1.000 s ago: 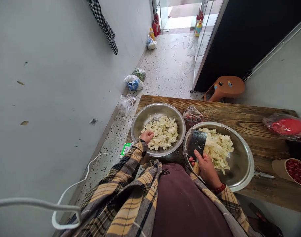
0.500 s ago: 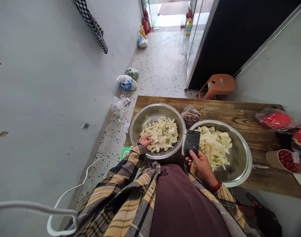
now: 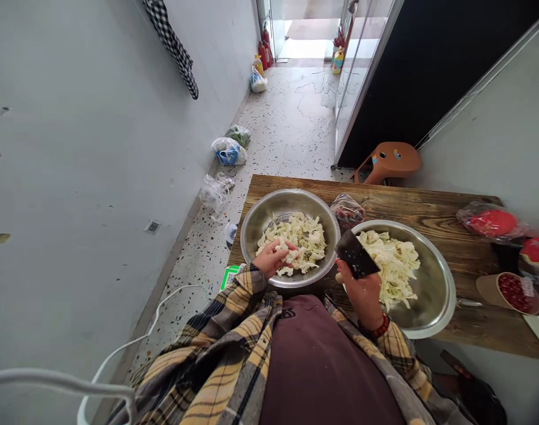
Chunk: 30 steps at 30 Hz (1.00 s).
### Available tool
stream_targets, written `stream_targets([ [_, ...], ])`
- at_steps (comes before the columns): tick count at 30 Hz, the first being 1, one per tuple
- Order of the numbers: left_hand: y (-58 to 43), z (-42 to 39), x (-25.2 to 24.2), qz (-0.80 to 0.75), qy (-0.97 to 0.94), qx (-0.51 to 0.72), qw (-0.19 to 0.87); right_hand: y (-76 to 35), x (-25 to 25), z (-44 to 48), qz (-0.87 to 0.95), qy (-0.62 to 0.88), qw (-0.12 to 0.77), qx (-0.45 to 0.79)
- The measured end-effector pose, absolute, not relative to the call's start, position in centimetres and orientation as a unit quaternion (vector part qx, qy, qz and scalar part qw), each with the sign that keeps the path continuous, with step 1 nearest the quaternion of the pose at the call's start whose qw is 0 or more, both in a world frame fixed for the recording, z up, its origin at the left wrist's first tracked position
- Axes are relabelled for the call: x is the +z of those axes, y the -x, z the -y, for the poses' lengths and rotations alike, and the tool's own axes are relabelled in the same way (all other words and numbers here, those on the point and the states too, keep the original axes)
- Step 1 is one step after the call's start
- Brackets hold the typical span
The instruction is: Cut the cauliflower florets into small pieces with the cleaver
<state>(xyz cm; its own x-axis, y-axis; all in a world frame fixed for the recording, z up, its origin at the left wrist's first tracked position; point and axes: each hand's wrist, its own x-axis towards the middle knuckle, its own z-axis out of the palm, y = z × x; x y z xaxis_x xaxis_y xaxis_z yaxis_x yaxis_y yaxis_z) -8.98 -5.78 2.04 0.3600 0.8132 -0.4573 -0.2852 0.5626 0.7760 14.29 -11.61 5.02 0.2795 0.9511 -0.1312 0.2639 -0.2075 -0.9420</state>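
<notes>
My left hand [image 3: 270, 258] is in the left metal bowl [image 3: 247, 227], its fingers curled around a small piece of cauliflower [image 3: 281, 244]. Beneath and beside it lies a heap of pale cauliflower pieces [image 3: 311, 236]. In my right hand [image 3: 362, 295] is a cleaver [image 3: 354, 254] with a dark, wide blade, tilted between the two bowls. The blade covers part of the rim of the right metal bowl [image 3: 433, 295]. More cut cauliflower [image 3: 395, 265] is piled on that bowl's left side.
Behind the bowls on the wooden table [image 3: 437, 212] sits a bag of reddish contents [image 3: 348, 209]. At the right are a red wrapped item [image 3: 493, 223], a tub of red pieces [image 3: 517, 292] and a knife [image 3: 468, 303]. An orange stool [image 3: 395, 159] stands beyond the table.
My left hand has moved right over the cauliflower and now has a piece in its fingers. The cleaver has turned, its blade now slanting down to the right. The view has shifted slightly.
</notes>
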Motion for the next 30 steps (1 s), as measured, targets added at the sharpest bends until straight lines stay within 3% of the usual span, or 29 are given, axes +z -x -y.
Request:
stream_targets([
  [4,8.3,6.0,3.1,-0.476,-0.431,0.310,0.701,-13.0,5.5,10.2,0.593,0.610,0.344,0.398],
  [8,8.2,5.9,3.8,-0.471,-0.502,0.277,0.671,-11.3,6.8,9.4,0.734,0.518,0.334,0.287],
  [16,8.7,5.8,3.8,-0.460,-0.637,0.252,0.564,-10.0,7.6,8.6,0.849,0.404,0.215,0.265],
  [30,8.0,6.4,2.2,-0.566,-0.648,0.224,0.458,-7.9,3.3,9.6,0.779,0.520,0.271,0.223],
])
